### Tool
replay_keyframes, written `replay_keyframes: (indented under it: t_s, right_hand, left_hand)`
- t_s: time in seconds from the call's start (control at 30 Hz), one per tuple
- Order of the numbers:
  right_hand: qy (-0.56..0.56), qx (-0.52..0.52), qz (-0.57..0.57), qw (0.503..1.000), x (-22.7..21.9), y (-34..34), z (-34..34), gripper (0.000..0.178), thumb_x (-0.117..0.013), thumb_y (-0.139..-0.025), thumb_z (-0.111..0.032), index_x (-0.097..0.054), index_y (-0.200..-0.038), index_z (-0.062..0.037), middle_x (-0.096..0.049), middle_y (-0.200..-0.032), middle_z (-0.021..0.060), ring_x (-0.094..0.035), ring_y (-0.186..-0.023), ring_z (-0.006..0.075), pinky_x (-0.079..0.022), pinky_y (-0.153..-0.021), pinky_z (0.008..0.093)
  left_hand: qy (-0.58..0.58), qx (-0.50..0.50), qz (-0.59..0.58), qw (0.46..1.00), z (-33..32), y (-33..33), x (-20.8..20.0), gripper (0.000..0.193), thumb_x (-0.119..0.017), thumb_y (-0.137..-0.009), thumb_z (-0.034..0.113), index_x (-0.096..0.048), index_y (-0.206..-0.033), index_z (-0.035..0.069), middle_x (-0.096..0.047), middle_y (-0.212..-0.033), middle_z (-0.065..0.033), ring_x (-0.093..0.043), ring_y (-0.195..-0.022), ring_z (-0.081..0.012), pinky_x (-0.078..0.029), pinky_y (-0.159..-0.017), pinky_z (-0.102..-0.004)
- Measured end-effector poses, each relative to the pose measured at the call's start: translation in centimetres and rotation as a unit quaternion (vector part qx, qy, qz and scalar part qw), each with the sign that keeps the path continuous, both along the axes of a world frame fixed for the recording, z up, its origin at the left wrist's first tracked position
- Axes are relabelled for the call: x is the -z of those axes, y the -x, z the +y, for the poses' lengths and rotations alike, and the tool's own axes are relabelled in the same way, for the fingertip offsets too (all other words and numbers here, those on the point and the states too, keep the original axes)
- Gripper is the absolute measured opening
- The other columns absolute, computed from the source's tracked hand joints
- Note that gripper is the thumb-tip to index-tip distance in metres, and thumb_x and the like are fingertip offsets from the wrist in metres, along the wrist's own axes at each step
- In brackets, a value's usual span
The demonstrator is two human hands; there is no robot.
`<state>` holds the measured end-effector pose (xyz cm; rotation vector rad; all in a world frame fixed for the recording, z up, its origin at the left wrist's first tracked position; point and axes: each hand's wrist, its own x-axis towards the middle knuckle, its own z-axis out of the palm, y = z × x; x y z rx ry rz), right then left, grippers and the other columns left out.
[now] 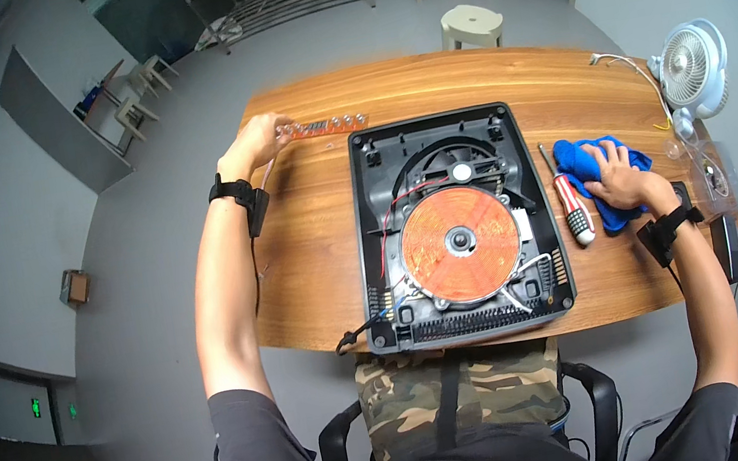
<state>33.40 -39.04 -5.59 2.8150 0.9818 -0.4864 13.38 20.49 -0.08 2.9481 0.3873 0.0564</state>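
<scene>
With its fingers closed, my left hand [259, 141] grips one end of a narrow orange circuit board [327, 126] with several small round parts on it, at the table's far left. Over on the right, my right hand [622, 178] has its fingers wrapped round a crumpled blue cloth [577, 161]. Between the hands lies an opened induction cooker [369, 230], a black shell with a round copper coil [462, 259] and a fan [460, 172] inside. A screwdriver [574, 208] with a red, white and black handle lies between the cooker and the cloth.
A small white-blue fan [693, 69] stands at the table's right edge, its cable trailing across the top. A clear plastic tray [723, 186] and a black box [729, 248] sit near my right forearm. The cooker's black power cord [353, 339] pokes out at the front left.
</scene>
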Motion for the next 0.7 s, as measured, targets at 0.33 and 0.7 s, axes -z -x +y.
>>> replay_keyframes:
  t_s: [0.33, 0.7]
  right_hand:
    - [-0.030, 0.020, 0.039, 0.999, -1.5, 1.1, 2.0, 0.074, -0.059, -0.099, -0.044, -0.020, -0.159, -0.0235, -0.023, -0.159, 0.0215, -0.028, -0.143, 0.0499, -0.037, -0.109, 0.0666]
    - [-0.009, 0.049, 0.041, 0.998, -2.2, 1.4, 1.6, 0.076, -0.058, -0.100, -0.045, -0.019, -0.159, -0.0191, -0.024, -0.157, 0.0232, -0.030, -0.142, 0.0489, -0.041, -0.106, 0.0663]
  left_hand:
    - [-0.088, 0.026, -0.011, 0.996, 8.1, -3.4, 9.2, 0.050, -0.053, -0.089, -0.007, -0.064, -0.134, 0.012, -0.060, -0.140, -0.0156, -0.056, -0.129, -0.0365, -0.047, -0.109, -0.0429]
    - [-0.234, 0.043, 0.064, 0.969, 2.4, -5.5, 6.2, 0.030, -0.054, -0.093, 0.000, -0.066, -0.118, 0.009, -0.069, -0.111, -0.0158, -0.068, -0.105, -0.0353, -0.056, -0.089, -0.0449]
